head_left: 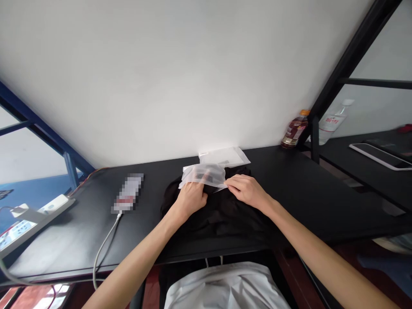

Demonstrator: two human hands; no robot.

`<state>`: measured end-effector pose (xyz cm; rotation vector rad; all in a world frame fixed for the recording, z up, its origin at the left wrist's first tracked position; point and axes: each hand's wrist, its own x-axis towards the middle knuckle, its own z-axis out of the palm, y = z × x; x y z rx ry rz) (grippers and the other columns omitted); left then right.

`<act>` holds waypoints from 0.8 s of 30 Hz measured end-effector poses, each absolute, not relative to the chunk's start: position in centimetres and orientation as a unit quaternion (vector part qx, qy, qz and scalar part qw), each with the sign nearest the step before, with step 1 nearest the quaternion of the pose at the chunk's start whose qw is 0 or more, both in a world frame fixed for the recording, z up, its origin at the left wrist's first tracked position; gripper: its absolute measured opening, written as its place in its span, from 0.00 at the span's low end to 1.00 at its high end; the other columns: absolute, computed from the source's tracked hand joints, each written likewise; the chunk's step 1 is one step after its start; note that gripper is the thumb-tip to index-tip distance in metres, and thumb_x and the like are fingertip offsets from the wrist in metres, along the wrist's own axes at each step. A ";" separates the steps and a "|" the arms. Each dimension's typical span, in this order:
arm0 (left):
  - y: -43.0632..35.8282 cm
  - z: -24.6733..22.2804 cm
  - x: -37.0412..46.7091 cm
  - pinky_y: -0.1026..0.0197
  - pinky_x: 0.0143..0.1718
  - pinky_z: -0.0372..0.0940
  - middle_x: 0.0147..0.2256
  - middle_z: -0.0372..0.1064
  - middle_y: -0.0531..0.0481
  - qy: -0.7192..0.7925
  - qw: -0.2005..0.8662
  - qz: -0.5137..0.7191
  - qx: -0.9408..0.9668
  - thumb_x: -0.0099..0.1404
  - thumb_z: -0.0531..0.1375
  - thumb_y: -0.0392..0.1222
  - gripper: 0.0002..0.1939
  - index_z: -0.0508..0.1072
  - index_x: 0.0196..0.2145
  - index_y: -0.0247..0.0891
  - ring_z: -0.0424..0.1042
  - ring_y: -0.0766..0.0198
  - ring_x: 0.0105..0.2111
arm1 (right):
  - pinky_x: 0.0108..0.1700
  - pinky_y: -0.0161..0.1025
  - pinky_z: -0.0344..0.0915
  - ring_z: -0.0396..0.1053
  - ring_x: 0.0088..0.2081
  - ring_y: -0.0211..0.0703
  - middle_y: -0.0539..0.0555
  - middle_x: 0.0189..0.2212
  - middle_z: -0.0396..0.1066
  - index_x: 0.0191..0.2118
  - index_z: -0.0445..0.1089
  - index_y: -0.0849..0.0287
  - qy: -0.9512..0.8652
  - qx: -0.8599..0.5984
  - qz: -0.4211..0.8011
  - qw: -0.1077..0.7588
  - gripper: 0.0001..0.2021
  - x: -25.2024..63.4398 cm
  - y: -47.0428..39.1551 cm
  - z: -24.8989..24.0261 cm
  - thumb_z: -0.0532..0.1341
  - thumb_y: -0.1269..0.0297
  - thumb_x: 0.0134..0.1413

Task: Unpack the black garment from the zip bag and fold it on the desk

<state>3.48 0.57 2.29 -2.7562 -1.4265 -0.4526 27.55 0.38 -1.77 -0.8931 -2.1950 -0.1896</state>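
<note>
A translucent plastic bag point(210, 172) with a dark printed patch is held up over a heap of black cloth point(222, 214). The fingers of my left hand point(192, 198) reach inside the bag's mouth and show faintly through the film, stretched out, with the thumb apart. At the bag's right corner, my right hand point(246, 189) pinches the edge between thumb and fingers. Behind it, a second translucent bag point(227, 156) lies flat against the wall side. The black cloth is bunched beneath both hands.
On the left of the black desk point(154, 189) lies a phone point(128, 193) with a white charging cable point(107, 240). A power strip point(35, 221) sits at the left edge. A dark drink bottle point(293, 132) stands back right, by the black metal frame point(334, 81).
</note>
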 end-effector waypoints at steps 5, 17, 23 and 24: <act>1.5 2.2 4.3 0.49 0.51 0.70 0.46 0.78 0.42 -0.452 0.029 -0.125 -0.883 0.61 0.52 0.25 0.26 0.72 0.55 0.37 0.77 0.49 0.45 | 0.38 0.40 0.71 0.77 0.35 0.45 0.53 0.33 0.81 0.36 0.77 0.54 -0.857 -0.351 -0.090 0.366 0.12 27.5 0.3 -1.7 0.57 0.74 0.65; -3.2 2.0 2.8 0.45 0.57 0.68 0.59 0.71 0.35 -0.380 0.122 -0.154 -0.904 0.65 0.63 0.40 0.19 0.75 0.53 0.35 0.71 0.42 0.58 | 0.34 0.39 0.65 0.75 0.33 0.45 0.52 0.32 0.80 0.35 0.75 0.55 -0.845 -0.389 -0.176 0.322 0.10 27.3 0.2 -1.5 0.59 0.76 0.60; -6.2 2.1 3.6 0.42 0.58 0.66 0.61 0.70 0.37 -0.428 0.129 -0.150 -0.882 0.66 0.61 0.40 0.20 0.75 0.56 0.36 0.70 0.41 0.60 | 0.34 0.38 0.61 0.74 0.34 0.44 0.52 0.33 0.81 0.35 0.75 0.55 -0.838 -0.422 -0.182 0.293 0.10 27.1 0.1 -1.1 0.59 0.75 0.62; -6.8 2.2 3.9 0.42 0.57 0.66 0.61 0.70 0.38 -0.435 0.125 -0.148 -0.879 0.67 0.61 0.40 0.20 0.76 0.55 0.37 0.70 0.41 0.59 | 0.33 0.38 0.61 0.73 0.34 0.43 0.52 0.33 0.81 0.35 0.75 0.55 -0.837 -0.430 -0.180 0.286 0.10 27.1 0.1 -1.0 0.59 0.75 0.62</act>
